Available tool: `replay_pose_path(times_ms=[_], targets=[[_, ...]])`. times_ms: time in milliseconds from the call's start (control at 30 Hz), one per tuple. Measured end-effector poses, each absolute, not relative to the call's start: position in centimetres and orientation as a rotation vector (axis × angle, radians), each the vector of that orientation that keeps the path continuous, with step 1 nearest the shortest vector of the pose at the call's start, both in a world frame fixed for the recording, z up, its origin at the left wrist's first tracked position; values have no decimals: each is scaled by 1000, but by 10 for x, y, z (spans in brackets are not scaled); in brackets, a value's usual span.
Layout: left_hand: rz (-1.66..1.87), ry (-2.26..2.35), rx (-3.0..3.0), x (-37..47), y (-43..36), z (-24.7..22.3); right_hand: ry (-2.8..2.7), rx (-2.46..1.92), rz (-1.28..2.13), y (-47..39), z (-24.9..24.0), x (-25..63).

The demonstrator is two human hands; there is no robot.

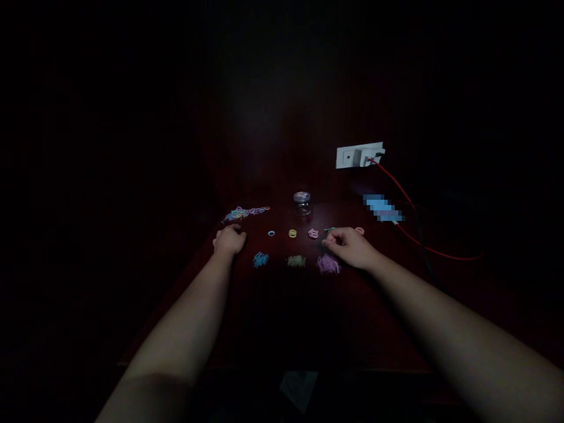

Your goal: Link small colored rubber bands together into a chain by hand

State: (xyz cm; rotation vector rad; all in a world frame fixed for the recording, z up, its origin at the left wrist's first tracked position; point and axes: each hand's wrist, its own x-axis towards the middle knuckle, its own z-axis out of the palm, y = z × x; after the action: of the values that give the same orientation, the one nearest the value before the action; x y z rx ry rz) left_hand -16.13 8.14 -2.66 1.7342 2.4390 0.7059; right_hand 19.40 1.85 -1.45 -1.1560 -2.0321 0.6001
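Observation:
Small coloured bands lie in groups on a dark red table. My left hand [230, 239] rests near the mixed pile [242, 214] at the back left; its fingers are curled and partly hidden. My right hand [346, 244] is closed in a pinch above the purple pile [328, 264], beside a green band [329, 229]; what it holds is too small to name. Left of it are pink bands [313, 234], yellow bands [292, 234] and one blue band [271, 234]. In front lie a blue pile [260, 259] and a yellow-green pile [296, 261]. An orange band [359, 231] is behind my right hand.
A clear round jar [302, 203] stands at the back middle. On the wall is a white socket [348, 157] with a plug and a red cable [399, 185]. The cable runs to a blurred blue device [382, 208] at the back right.

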Motion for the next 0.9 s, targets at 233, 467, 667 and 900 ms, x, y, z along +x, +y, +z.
replay_pose_path(times_ms=[233,467,667,900], targets=[[689,2410,1764,-164,84,-29,-2030,-1145,626,17,-13,194],[966,2135,1855,-155,86,-35,-2025,-1225,534,11,-8,193],[1062,1812,2002,-150,87,-38,-2040,-1243,495,9,-4,191],[884,2017,2084,-149,87,-35,-2040,-1232,495,9,-5,190]])
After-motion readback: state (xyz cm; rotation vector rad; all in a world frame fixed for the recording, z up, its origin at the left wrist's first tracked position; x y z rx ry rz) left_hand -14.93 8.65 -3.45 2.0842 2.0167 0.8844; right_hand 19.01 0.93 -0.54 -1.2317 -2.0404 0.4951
